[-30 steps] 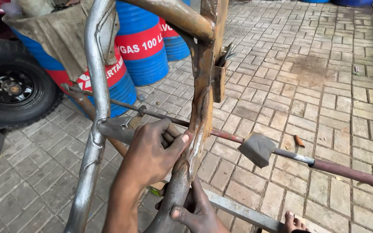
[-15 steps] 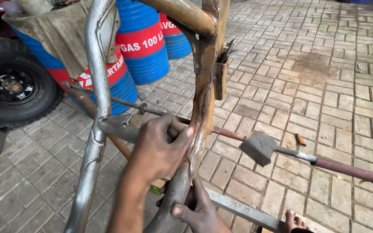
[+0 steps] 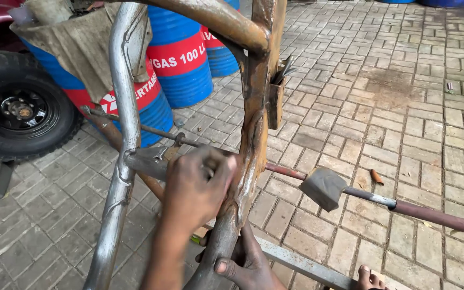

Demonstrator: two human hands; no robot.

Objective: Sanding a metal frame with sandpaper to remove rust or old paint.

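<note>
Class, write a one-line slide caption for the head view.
Left hand presses beside a rusty welded frame tube; right hand grips it lower.

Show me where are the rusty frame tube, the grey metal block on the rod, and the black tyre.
rusty frame tube point(image 3: 255, 113): head view, on the upright middle stretch.
grey metal block point(image 3: 323, 187): head view, on its top face.
black tyre point(image 3: 55, 91): head view, on the rubber tread at right.
</note>
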